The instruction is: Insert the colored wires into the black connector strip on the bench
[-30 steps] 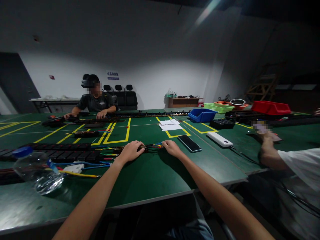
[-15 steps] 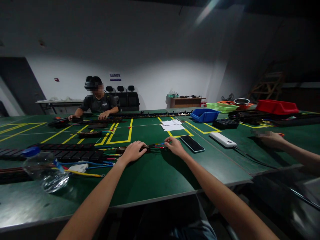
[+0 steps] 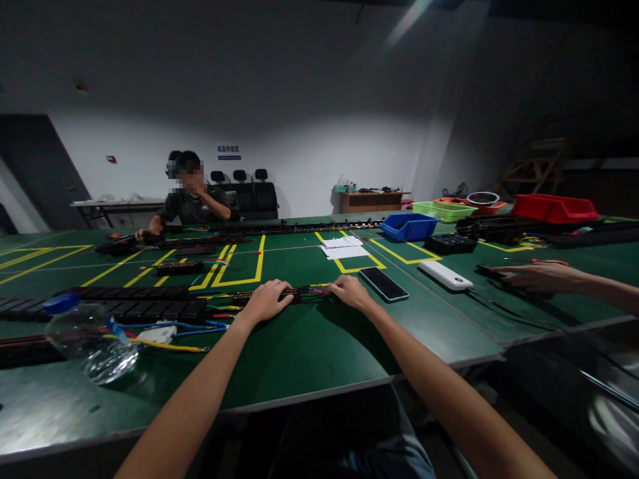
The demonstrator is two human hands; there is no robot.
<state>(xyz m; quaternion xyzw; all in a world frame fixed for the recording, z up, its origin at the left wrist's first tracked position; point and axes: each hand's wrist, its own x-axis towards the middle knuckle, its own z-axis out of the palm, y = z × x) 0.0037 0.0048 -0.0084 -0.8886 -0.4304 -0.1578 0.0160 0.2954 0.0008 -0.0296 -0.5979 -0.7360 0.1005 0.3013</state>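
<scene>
My left hand (image 3: 268, 301) lies over a black strip-shaped part (image 3: 298, 295), its thumb on the near side and the fingers across the top. This hand is closed on the part and presses it to the table. Thin coloured wires (image 3: 318, 290) come out of the part's right end. My right hand (image 3: 348, 291) pinches at the tips of these wires, with thumb and forefinger together. Which wire sits in the pinch is hard to make out. Thicker wires with metal ends (image 3: 227, 308) lie left of my left hand.
A phone (image 3: 383, 284) and a white power bank (image 3: 445, 275) lie to the right. A water bottle (image 3: 102, 352) stands at the left front. A blue bin (image 3: 408, 229) sits farther back. One co-worker (image 3: 192, 199) sits opposite; another person's hand (image 3: 542, 276) reaches in at right.
My right hand has shifted slightly at the wire tips, while my left hand stays put. The co-worker opposite has raised one hand to the face. The hand at right has moved left.
</scene>
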